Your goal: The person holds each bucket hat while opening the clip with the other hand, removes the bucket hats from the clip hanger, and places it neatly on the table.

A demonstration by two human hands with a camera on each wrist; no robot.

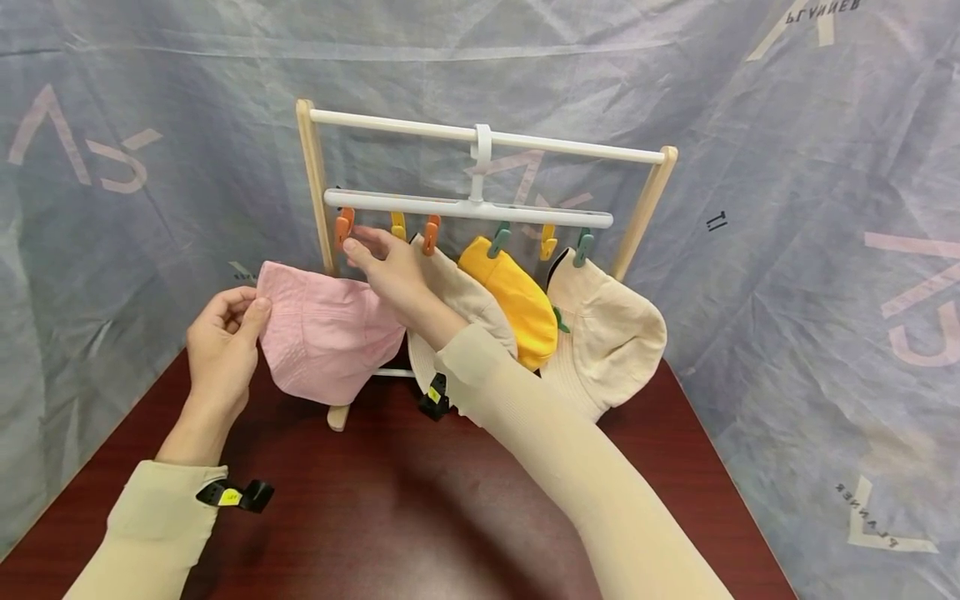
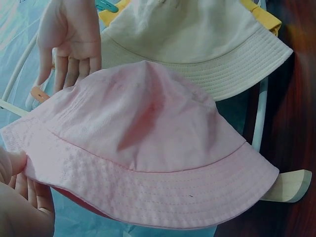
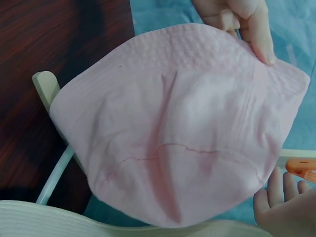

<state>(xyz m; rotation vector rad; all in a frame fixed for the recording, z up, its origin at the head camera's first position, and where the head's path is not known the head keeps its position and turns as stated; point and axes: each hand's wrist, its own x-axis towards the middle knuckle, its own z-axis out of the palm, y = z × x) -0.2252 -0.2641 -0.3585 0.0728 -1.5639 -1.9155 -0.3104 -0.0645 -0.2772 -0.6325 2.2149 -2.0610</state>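
Note:
A pink bucket hat (image 1: 326, 329) is held up at the left end of the white hanger (image 1: 405, 202). My left hand (image 1: 225, 342) pinches its brim between thumb and fingers; the left wrist view shows the thumb (image 2: 12, 162) on the fabric. Close beside the leftmost orange clip (image 1: 344, 227) is my right hand (image 1: 393, 271), its fingers fairly straight. In the right wrist view those fingers (image 3: 275, 190) lie just under the orange clip (image 3: 302, 167), with no firm grip visible. From the other clips hang a beige hat (image 1: 468, 300), a yellow hat (image 1: 517, 304) and a cream hat (image 1: 607, 333).
The hanger hooks onto a white-barred rack with wooden legs (image 1: 647, 208) on a dark red table (image 1: 360, 517). A yellow clip (image 1: 398, 223) and another yellow clip (image 1: 548, 242) hold no hat. Grey printed cloth (image 1: 787, 275) hangs behind and around.

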